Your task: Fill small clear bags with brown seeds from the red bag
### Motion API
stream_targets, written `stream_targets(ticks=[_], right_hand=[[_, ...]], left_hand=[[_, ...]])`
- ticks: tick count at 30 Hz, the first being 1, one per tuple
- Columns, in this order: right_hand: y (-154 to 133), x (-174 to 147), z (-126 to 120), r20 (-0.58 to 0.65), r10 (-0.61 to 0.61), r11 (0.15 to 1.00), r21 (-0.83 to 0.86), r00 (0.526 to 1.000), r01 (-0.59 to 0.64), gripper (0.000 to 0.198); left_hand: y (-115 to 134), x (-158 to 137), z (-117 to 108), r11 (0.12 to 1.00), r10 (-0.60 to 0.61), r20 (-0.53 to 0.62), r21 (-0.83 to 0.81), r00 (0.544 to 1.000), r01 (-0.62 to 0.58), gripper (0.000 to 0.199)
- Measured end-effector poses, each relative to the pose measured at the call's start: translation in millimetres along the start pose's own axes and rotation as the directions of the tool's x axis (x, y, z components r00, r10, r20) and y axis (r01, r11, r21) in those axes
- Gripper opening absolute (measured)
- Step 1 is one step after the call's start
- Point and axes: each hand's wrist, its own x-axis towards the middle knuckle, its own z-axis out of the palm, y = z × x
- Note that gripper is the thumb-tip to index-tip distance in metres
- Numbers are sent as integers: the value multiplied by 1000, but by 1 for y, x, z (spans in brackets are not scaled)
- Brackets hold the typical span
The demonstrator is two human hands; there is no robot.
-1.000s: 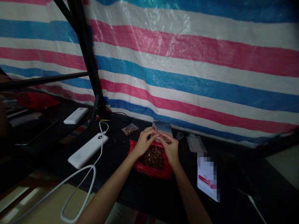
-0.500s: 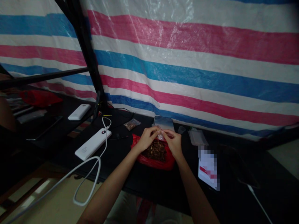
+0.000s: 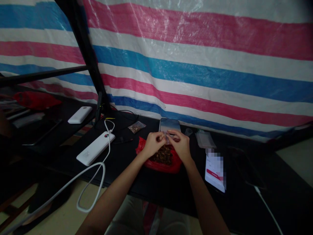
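My left hand (image 3: 153,144) and my right hand (image 3: 181,145) meet in the middle, fingertips pinched on a small clear plastic bag (image 3: 167,139). Both hands are closed on it, and the fingers hide much of the bag. Below them an open red plastic bag (image 3: 160,167) lies on the black table, filled with loose dark-brown and tan pieces (image 3: 163,155). Just behind my fingers is a flat grey-blue device (image 3: 170,122), partly covered by them. To the left lies a small clear bag with brown pieces inside (image 3: 137,127).
A white power bank (image 3: 94,150) with a looping white cable lies left; a second white power bank (image 3: 80,115) is beyond. At right are clear empty bags (image 3: 205,139), a lit phone (image 3: 215,173) and a dark phone (image 3: 248,169). A striped tarp (image 3: 195,71) hangs behind.
The view has tilted and shifted slightly. My fingers have shifted on the small clear bag, the right fingers reaching further over its top; both hands stay on it.
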Motion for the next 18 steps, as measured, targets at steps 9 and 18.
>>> stream_targets(ticks=[9, 18], right_hand=[[6, 3, -6, -6, 175, 971, 164, 984, -172, 21], [4, 2, -10, -73, 365, 757, 604, 928, -250, 20]], left_hand=[[4, -5, -1, 1000, 27, 119, -6, 993, -26, 24], [-10, -2, 0, 893, -221, 250, -337, 943, 299, 56]])
